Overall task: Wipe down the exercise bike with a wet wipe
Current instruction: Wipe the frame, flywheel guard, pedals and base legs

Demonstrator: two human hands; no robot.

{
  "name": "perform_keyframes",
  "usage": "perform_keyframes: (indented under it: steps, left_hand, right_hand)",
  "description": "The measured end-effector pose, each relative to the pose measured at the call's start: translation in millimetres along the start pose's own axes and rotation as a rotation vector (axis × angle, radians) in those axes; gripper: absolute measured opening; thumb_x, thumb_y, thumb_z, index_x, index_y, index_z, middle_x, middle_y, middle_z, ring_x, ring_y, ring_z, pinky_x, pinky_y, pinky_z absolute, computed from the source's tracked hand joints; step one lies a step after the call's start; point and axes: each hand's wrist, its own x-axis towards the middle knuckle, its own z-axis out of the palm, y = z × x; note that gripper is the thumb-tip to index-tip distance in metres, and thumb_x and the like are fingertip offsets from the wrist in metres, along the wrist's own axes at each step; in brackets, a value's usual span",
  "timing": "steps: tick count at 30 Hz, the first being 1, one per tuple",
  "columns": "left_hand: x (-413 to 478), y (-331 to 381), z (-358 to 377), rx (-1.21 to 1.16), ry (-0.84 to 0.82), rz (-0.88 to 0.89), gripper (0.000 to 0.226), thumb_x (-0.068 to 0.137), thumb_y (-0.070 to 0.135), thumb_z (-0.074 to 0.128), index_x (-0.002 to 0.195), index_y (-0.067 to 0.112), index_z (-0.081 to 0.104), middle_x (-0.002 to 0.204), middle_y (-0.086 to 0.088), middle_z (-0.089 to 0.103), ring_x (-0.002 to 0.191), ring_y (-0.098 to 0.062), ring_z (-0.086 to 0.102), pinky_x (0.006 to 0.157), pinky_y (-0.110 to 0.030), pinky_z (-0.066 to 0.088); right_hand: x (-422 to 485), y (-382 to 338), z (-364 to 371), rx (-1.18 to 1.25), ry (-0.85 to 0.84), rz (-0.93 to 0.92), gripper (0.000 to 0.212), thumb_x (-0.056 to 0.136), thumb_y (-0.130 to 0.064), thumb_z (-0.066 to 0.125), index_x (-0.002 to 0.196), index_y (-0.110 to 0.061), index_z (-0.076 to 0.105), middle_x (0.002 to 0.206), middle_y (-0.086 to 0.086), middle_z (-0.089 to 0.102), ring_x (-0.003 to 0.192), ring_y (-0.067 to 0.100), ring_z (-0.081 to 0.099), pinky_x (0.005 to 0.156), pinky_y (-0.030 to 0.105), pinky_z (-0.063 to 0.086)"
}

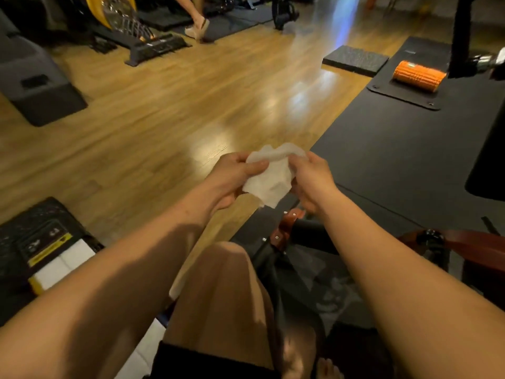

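White crumpled wet wipe (269, 179) hangs in the air between both hands, held out in front of the person, above the edge where the glossy wooden floor (164, 119) meets the black rubber mat (396, 160). The left hand (232, 179) grips the wipe's left side, thumb laid over its upper edge and fingers curled beneath. The right hand (311, 181) pinches its right edge, so both hands are closed on the same sheet, which is bunched and only partly spread.

Just below the hands lies what looks like the black and rust-red exercise bike frame (308, 233); the wipe is not touching it. How much of the bike lies beyond this view cannot be told.

By my reading, the step in hand is opening out the wipe, and the wiping itself has not begun. The next move likely calls for pulling the sheet flat, settling it in one hand, and lowering it onto the nearest part of the frame.

An orange ribbed foam roller (418, 75) rests well apart on the mat.
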Motion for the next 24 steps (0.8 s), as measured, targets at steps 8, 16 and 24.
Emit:
perform_keyframes:
  steps: [8, 16, 24]
  left_hand:
    - [21.7, 14.9, 12.6, 0.107, 0.37, 0.168, 0.02, 0.093, 0.021, 0.067, 0.109, 0.009, 0.071, 0.097, -0.005, 0.075, 0.085, -0.02, 0.073, 0.072, -0.032, 0.06]
    - [70.8, 32.3, 7.7, 0.272, 0.476, 0.216, 0.019, 0.092, 0.022, 0.061, 0.073, 0.019, 0.061, 0.083, -0.003, 0.07, 0.076, -0.02, 0.067, 0.066, -0.03, 0.052]
    - [208.6, -37.1, -72.5, 0.065, 0.46, 0.04, 0.017, 0.086, 0.021, 0.069, 0.095, 0.008, 0.075, 0.097, -0.008, 0.075, 0.09, -0.024, 0.071, 0.079, -0.035, 0.057]
  right_hand:
    - [14.0, -3.1, 10.6, 0.04, -0.028, -0.153, 0.021, 0.094, -0.032, 0.062, 0.083, -0.014, 0.064, 0.081, 0.002, 0.068, 0.071, 0.017, 0.068, 0.058, 0.03, 0.058]
    - [56.1, 10.8, 41.7, 0.469, -0.359, 0.162, 0.042, 0.094, -0.025, 0.061, 0.131, -0.007, 0.055, 0.12, 0.015, 0.067, 0.101, 0.03, 0.067, 0.073, 0.04, 0.057]
    - [184.3, 54.8, 93.3, 0.258, -0.28, 0.238, 0.025, 0.099, -0.015, 0.054, 0.122, -0.009, 0.057, 0.116, 0.014, 0.068, 0.092, 0.031, 0.069, 0.056, 0.035, 0.052]
